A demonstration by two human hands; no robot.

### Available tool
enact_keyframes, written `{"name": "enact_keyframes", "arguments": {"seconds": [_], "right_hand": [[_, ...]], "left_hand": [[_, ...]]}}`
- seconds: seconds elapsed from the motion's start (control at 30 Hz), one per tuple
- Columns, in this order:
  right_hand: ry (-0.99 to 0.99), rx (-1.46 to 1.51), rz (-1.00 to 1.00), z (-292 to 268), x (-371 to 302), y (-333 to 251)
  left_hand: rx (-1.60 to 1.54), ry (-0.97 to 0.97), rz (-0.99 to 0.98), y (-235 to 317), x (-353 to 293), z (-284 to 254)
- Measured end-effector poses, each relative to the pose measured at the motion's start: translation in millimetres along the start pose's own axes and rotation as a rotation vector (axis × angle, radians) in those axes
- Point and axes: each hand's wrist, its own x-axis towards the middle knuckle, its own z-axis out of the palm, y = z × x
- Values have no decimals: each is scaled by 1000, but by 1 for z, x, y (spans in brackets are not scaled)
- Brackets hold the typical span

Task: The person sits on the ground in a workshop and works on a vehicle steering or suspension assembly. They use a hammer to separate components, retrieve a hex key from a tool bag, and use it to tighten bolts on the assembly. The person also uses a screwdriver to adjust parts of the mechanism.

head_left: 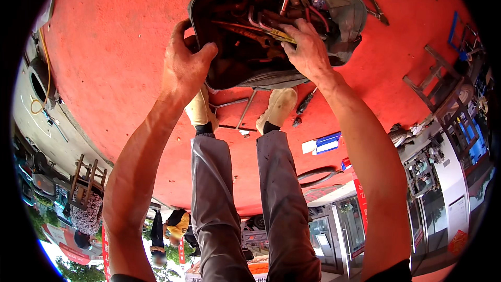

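Over the red floor, a grey tool bag stands open just ahead of the person's two light shoes. Left hand: fingers clenched on the bag's near-left rim, thumb over the edge, holding the mouth open. Right hand: reaching inside the bag, fingers closed around a yellow-handled tool among a jumble of reddish tools; the tool lies under the fingertips, pointing left across the bag's interior. A screwdriver lies on the floor just right of the right shoe. A metal square lies between the shoes. A blue-and-white box sits farther right.
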Motion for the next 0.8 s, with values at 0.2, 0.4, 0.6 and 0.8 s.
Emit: {"name": "enact_keyframes", "arguments": {"seconds": [0.2, 0.4, 0.6, 0.8], "right_hand": [[-27, 37, -82, 39, -11, -46], [-46, 535, 17, 46, -27, -78], [105, 504, 292, 27, -64, -6], [-262, -91, 237, -5, -78, 43]], "left_hand": [[8, -11, -10, -8, -10, 5], [-3, 5, -3, -22, -14, 4], [4, 12, 11, -20, -17, 10], [-15, 12, 51, -23, -23, 24]]}}
